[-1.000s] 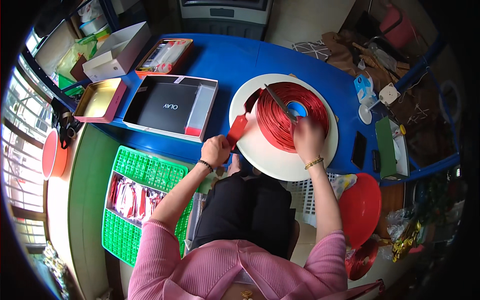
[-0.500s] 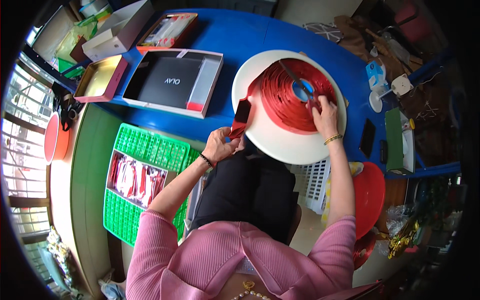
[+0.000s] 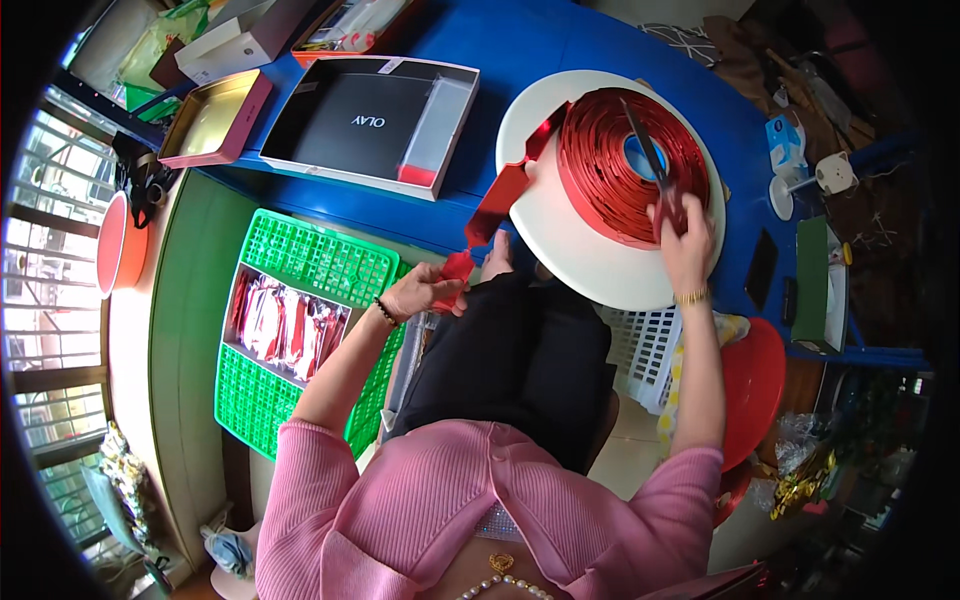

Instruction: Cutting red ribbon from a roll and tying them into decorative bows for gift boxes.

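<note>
A big coil of red strip (image 3: 610, 165) lies on a round white disc (image 3: 575, 250) on the blue table (image 3: 500, 60). A length of the red strip (image 3: 495, 215) runs off the coil down to my left hand (image 3: 425, 292), which pinches its end above my lap. My right hand (image 3: 683, 235) rests on the coil's right edge and grips the handles of a pair of scissors (image 3: 645, 155) whose blades lie across the coil's blue hub.
A green plastic crate (image 3: 310, 260) holding red packets stands at my left. Behind it are an open black box (image 3: 375, 120), a pink tray (image 3: 215, 115) and cartons. A white basket (image 3: 645, 345) and a red stool (image 3: 750, 385) are at my right.
My left hand has drawn the strip's end down and to the left, away from the disc, unwinding more strip. My right hand has stayed at the coil's right side on the scissors.
</note>
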A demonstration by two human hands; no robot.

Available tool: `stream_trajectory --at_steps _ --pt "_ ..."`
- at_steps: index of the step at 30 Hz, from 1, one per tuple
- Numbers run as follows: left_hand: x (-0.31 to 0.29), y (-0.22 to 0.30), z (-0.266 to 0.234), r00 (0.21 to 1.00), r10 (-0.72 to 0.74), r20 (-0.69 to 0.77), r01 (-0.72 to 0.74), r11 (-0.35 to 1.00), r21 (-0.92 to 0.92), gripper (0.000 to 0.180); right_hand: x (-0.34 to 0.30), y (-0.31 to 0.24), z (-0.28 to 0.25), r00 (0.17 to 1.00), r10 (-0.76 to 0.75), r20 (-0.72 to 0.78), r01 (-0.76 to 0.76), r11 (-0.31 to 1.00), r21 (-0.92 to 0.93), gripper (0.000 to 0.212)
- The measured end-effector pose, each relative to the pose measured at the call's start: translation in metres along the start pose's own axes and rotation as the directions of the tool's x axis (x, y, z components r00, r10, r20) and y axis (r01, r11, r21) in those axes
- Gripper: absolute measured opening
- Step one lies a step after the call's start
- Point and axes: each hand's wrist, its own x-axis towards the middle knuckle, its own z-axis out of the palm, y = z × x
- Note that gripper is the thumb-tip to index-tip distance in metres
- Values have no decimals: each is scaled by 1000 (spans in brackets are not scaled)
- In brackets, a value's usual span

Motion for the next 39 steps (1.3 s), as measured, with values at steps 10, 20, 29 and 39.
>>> stream_trajectory --at_steps 10,20,29,39 --pt "-16 32 13 997 37 69 -20 971 -239 20 -145 -65 9 409 -87 908 -448 848 283 34" --pt "-20 40 17 999 46 14 -42 977 -208 18 -129 -87 47 520 -158 840 -470 767 436 29" --pt "-20 66 22 982 99 -162 -135 963 -233 18 -79 -77 8 826 216 520 -426 844 325 28" --pt "-23 119 9 570 805 -162 -376 432 820 9 54 36 -22 958 266 105 -221 922 -318 31"
